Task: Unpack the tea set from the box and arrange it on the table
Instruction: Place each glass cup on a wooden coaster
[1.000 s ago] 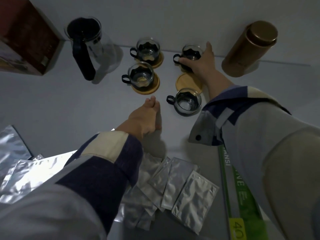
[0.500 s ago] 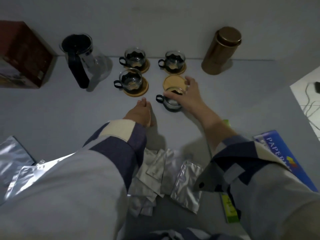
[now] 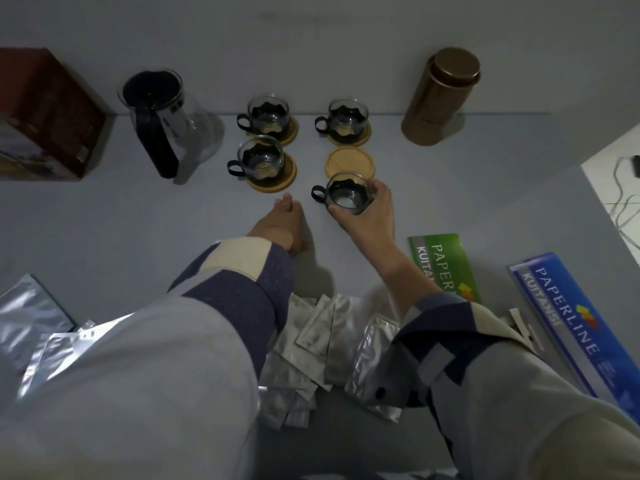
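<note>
My right hand [image 3: 369, 216] grips a glass cup with a black holder [image 3: 344, 197], just in front of an empty round wooden coaster [image 3: 349, 163]. Three more glass cups stand on wooden coasters: one at the back left [image 3: 268, 116], one at the back right [image 3: 347, 118], one at the front left [image 3: 260, 161]. A glass teapot with a black handle [image 3: 166, 116] stands to their left. My left hand [image 3: 282, 223] rests flat on the table with straight fingers, left of the held cup. The dark red box [image 3: 45, 116] sits at the far left.
A tall bronze canister [image 3: 441, 95] stands at the back right by the wall. Several silver foil pouches [image 3: 329, 348] lie near me, with more foil bags [image 3: 31, 327] at the left. A green booklet [image 3: 440, 261] and a blue booklet [image 3: 571, 317] lie at the right. The table's edge runs along the right.
My right hand left the back right cup on its coaster, drew back and took hold of the front right cup. The view has pulled back. My left hand stayed put.
</note>
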Available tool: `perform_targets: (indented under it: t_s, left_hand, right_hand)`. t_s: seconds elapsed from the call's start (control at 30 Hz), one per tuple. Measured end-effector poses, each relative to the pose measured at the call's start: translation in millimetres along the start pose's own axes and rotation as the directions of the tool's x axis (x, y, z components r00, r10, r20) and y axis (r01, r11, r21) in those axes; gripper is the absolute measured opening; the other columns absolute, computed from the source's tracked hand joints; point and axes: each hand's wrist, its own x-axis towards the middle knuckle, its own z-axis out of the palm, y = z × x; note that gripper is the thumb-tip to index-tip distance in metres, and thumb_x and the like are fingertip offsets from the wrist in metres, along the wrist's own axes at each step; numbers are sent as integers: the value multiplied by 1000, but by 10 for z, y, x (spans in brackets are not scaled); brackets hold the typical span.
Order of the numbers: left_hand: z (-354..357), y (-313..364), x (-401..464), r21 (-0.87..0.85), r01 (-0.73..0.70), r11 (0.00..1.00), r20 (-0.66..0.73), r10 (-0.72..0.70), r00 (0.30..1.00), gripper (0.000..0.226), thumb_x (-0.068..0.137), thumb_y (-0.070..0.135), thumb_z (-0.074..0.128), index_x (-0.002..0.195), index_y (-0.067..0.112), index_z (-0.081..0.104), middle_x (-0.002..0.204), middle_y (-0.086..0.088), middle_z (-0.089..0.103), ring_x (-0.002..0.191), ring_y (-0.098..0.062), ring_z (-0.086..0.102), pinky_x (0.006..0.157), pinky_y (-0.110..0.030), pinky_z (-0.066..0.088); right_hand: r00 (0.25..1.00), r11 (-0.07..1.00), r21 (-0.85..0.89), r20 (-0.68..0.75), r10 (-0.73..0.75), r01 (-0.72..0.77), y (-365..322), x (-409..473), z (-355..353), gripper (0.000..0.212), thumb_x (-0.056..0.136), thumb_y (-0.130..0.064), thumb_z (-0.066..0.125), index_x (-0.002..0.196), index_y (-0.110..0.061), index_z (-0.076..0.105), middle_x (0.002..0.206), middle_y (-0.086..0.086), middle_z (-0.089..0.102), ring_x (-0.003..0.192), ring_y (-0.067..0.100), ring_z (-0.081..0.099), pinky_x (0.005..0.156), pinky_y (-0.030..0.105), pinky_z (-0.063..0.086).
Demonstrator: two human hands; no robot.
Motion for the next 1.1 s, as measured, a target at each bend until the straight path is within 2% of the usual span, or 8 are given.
perform_targets:
  t_s: [0.13,0.23,0.47,0.57,0.67,0.73,0.9,1.1]
  left_hand:
    - [-2,-16,14,-14,-12,1000,17,12,1000,89,93,20,59,154,6,-5,161,-7,-18,150,-23,-9,121,-38,9]
    - [10,-44,26,-17,-29,999,11,29,1000,89,93,15,59,154,6,-5,161,-8,-18,150,-24,-9,121,-37,8]
    - [61,-124,76,-41,-62,997,-13,62,998,93,91,23,64,155,10,-4,161,-6,-16,150,-23,-7,121,-34,5]
    - [56,-148,90,-48,-62,997,-24,61,998,94,90,24,64,155,12,-3,161,-5,-15,150,-22,-7,121,-33,4]
    - [69,-156,104,-42,-62,997,-34,61,998,92,91,21,63,155,12,-3,162,-5,-15,150,-22,-7,121,-34,5]
    - [77,-155,112,-36,-63,997,-36,62,997,92,92,21,63,155,12,-3,162,-6,-15,150,-23,-7,121,-35,5]
    - [81,-157,124,-35,-69,997,-25,68,997,91,93,21,61,154,11,-5,161,-6,-16,150,-23,-9,121,-35,5]
    - [52,-150,92,-63,-70,996,2,71,997,92,92,21,62,154,11,-6,161,-4,-18,150,-21,-11,121,-35,5]
  right_hand:
    - [1000,1000,14,9,-10,10,-134,112,-26,82,71,-29,82,137,-9,39,136,7,45,124,16,46,91,9,33]
    - [1000,998,50,-5,-24,24,-254,276,-22,83,68,-28,83,136,-10,40,134,7,46,121,18,50,103,27,44]
    - [1000,999,35,-6,-5,5,-250,630,22,88,66,-30,84,138,-9,38,135,9,46,119,22,52,101,38,48]
    - [1000,1000,26,20,14,-14,-221,709,42,87,68,-27,84,139,-8,37,137,10,45,123,22,49,104,31,44]
    - [1000,1000,15,27,3,-3,-187,714,36,84,70,-25,83,139,-8,37,137,9,44,123,19,48,97,20,40]
    - [999,1000,12,32,2,-2,-177,711,42,83,70,-26,82,139,-9,37,138,9,43,123,19,47,95,18,38]
    - [999,1000,11,45,20,-21,-149,715,54,89,67,-28,84,140,-11,36,138,8,42,125,22,46,103,38,46]
    - [994,997,-28,72,78,-77,-292,693,-78,117,66,-34,85,152,-10,11,154,7,25,142,26,26,117,43,28]
